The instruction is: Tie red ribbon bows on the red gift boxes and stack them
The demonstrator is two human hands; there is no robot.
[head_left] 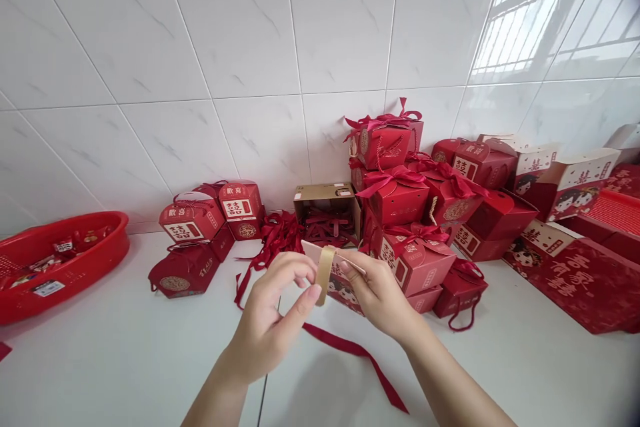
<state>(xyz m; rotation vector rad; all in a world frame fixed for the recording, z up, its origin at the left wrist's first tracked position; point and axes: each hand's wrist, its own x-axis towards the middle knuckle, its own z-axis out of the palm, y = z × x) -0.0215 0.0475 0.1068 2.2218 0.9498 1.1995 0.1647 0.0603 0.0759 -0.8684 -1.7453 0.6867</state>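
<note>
Both my hands are raised over the white table [100, 360], working on a small box [340, 273] with a pale flap and a printed red side. My left hand [273, 317] pinches a gold ribbon loop [325, 273] between thumb and fingers. My right hand [377, 293] grips the box from the right, fingers closed around it. Below the hands a dark red ribbon [360, 360] lies stretched across the table.
A red plastic basket [90, 260] with small items sits at the far left. Red gift boxes [200, 227] stand by the wall. An open cardboard box [327, 213] holds red ribbons. Several finished boxes with bows [400, 193] are stacked at right, flat printed boxes [575, 280] beyond.
</note>
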